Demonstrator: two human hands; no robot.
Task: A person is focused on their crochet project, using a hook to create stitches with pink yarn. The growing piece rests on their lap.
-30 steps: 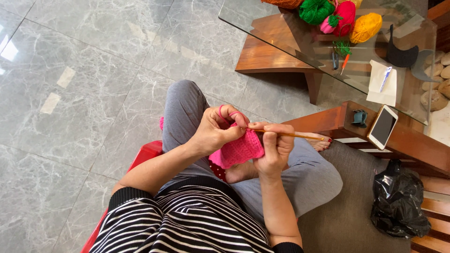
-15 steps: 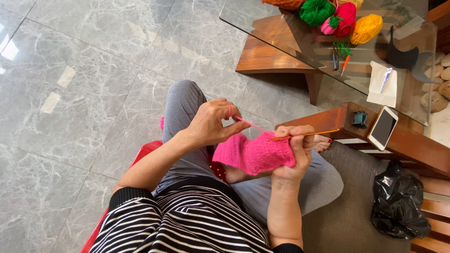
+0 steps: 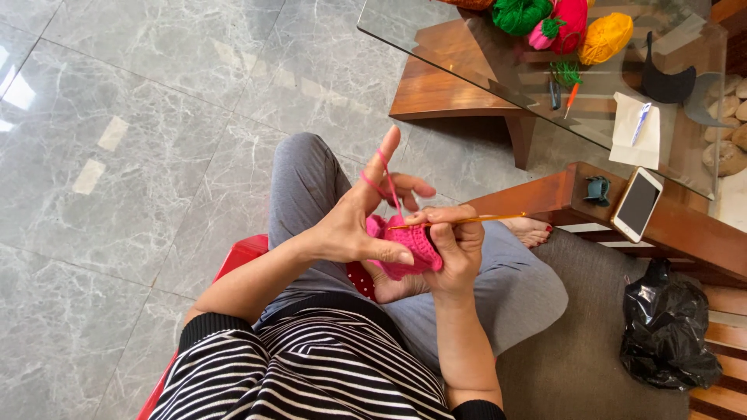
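Crochet in progress. The left hand (image 3: 350,225) pinches the pink piece (image 3: 408,247) at centre, forefinger raised with yarn (image 3: 385,183) looped taut toward 12 o'clock. The right hand (image 3: 451,253), closed round the hook (image 3: 467,221), points it toward 3 o'clock; steady yarn tension keeps stitches even.

This is a home living room. It has a polished grey marble floor (image 3: 140,132), a glass worktop (image 3: 482,54) on a wooden base with yarn balls (image 3: 603,35), and a wooden sofa armrest (image 3: 568,194) holding a phone (image 3: 636,204).
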